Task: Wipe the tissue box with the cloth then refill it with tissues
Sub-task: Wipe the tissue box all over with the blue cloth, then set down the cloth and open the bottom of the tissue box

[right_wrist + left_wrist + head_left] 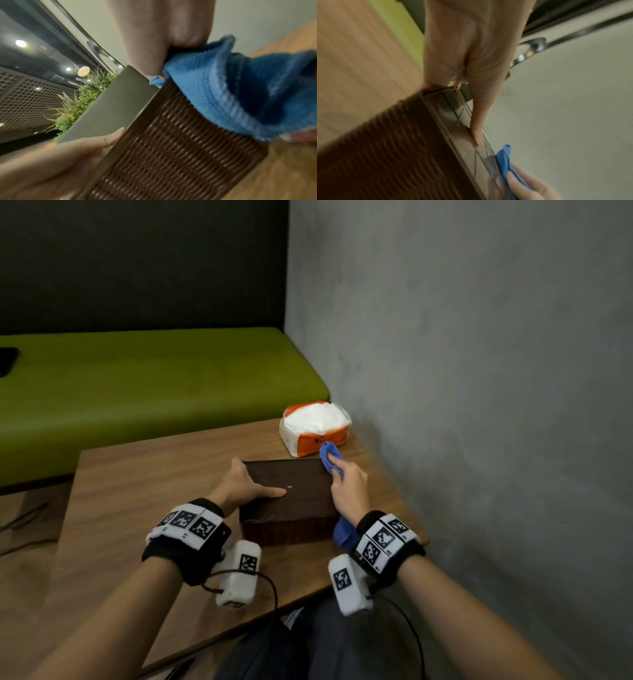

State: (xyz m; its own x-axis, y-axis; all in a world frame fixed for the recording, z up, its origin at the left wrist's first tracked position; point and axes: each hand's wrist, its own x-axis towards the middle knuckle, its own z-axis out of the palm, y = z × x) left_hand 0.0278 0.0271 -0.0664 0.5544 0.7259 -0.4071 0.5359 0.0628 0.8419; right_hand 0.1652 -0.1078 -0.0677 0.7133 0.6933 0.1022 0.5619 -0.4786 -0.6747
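A dark brown tissue box (pixel 291 498) with woven sides (pixel 171 148) stands on the wooden table (pixel 137 501). My left hand (pixel 245 486) holds its left edge, thumb flat on the top (pixel 476 134) and fingers over the far left corner. My right hand (pixel 349 489) grips a blue cloth (pixel 329 457) against the box's right edge; the cloth (pixel 240 94) hangs down the right side. The cloth (pixel 504 159) also shows at the top's edge. An orange and white pack of tissues (pixel 315 428) lies behind the box.
A grey wall (pixel 479 371) runs close along the table's right side. A green bench (pixel 154 385) stands beyond the table, with a dark object (pixel 7 361) at its left end. Cables trail from my wrist units over the table's near edge.
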